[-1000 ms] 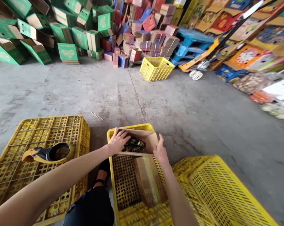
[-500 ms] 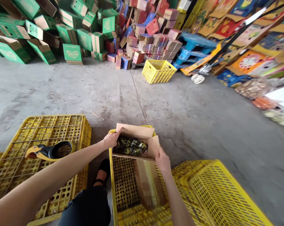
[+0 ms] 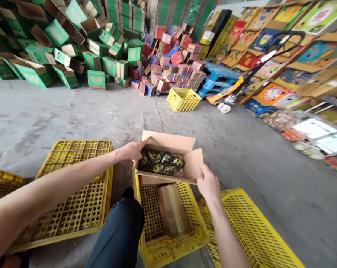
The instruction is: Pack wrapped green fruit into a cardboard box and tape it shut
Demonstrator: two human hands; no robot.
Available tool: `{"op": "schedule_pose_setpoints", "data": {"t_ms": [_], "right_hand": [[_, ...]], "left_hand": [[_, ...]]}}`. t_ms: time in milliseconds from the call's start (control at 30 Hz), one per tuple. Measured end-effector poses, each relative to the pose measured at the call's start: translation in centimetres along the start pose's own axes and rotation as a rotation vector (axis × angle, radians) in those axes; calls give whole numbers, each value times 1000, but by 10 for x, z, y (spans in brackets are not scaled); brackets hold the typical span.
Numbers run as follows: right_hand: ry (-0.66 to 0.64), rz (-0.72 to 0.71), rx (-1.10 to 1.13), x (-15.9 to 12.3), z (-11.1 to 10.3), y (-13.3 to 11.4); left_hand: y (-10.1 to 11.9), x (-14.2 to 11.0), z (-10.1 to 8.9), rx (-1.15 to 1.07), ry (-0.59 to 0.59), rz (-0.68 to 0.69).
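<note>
An open brown cardboard box (image 3: 171, 143) is held above the far end of a yellow crate (image 3: 174, 245). Dark green and black packets (image 3: 160, 162) fill the box. My left hand (image 3: 133, 150) grips its left rim, fingers curled over the edge. My right hand (image 3: 209, 183) holds the near right corner and flap. Under the box, inside the crate, stands a taped brown carton (image 3: 172, 210).
An upturned yellow crate (image 3: 73, 193) lies to the left, another yellow crate (image 3: 249, 230) to the right. My dark trouser leg (image 3: 118, 234) is between them. Piles of green, red and blue boxes (image 3: 107, 56), a yellow basket (image 3: 183, 99) and a pallet jack (image 3: 227, 100) stand far across the concrete floor.
Both hands have lifted the cardboard box up from the crate and its flaps have opened, showing the packets. The view has tilted up, and the tape dispenser on the left crate has dropped out of sight.
</note>
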State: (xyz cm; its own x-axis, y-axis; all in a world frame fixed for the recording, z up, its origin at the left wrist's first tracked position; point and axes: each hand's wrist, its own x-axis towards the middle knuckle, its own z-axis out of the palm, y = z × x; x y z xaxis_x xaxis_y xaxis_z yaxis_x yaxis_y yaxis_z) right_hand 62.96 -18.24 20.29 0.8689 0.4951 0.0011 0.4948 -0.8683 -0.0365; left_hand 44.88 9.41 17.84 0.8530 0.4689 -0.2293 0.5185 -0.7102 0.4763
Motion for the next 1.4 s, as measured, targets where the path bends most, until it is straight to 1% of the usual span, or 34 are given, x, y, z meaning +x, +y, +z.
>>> {"op": "schedule_pose_setpoints", "data": {"t_ms": [33, 67, 133, 233, 300, 333, 367, 433, 500, 600, 667, 733, 833, 933, 1033, 1100, 1167, 1267, 1367, 1400], "right_hand": [[19, -15, 7, -7, -17, -8], [36, -27, 14, -15, -33, -17], [57, -55, 35, -36, -61, -37], [63, -100, 67, -75, -92, -68], [56, -142, 91, -102, -101, -91], [48, -165, 103, -114, -102, -103], [37, -191, 117, -126, -100, -115], [6, -243, 146, -148, -89, -138], [-41, -301, 185, -168, -70, -161], [-154, -361, 234, -199, -33, -194], [-233, -393, 238, -220, -9, -213], [-279, -398, 229, -238, 14, -229], [-296, -419, 218, -258, 45, -248], [-299, -400, 210, -268, 70, -264], [-332, -413, 181, -266, 84, -279], [-349, -422, 154, -261, 87, -288], [-347, -410, 117, -255, 88, -295], [-334, -403, 74, -250, 92, -300], [-317, -404, 125, -250, 100, -297], [-292, -419, 165, -250, 103, -294]], "left_hand": [[2, -15, -19, 26, -49, 8], [3, -30, -38, 39, -46, 32], [1, -65, -70, 71, -41, 22], [-14, -120, -105, 99, -46, -36], [-32, -159, -120, 99, -42, -82], [-44, -179, -125, 92, -42, -111], [-57, -199, -129, 81, -47, -134], [-83, -240, -133, 52, -69, -167], [-107, -279, -130, 21, -102, -204], [-138, -325, -114, -29, -172, -302], [-157, -345, -97, -32, -186, -360], [-176, -357, -80, 12, -187, -393], [-203, -364, -54, 70, -157, -410], [-231, -364, -27, 123, -100, -425], [-256, -361, -3, 180, 3, -457], [-271, -360, 9, 150, 79, -484], [-283, -359, 17, 93, 132, -497], [-297, -360, 21, 16, 179, -490], [-307, -360, 23, -47, 226, -484], [-310, -360, 24, -55, 237, -497]]}}
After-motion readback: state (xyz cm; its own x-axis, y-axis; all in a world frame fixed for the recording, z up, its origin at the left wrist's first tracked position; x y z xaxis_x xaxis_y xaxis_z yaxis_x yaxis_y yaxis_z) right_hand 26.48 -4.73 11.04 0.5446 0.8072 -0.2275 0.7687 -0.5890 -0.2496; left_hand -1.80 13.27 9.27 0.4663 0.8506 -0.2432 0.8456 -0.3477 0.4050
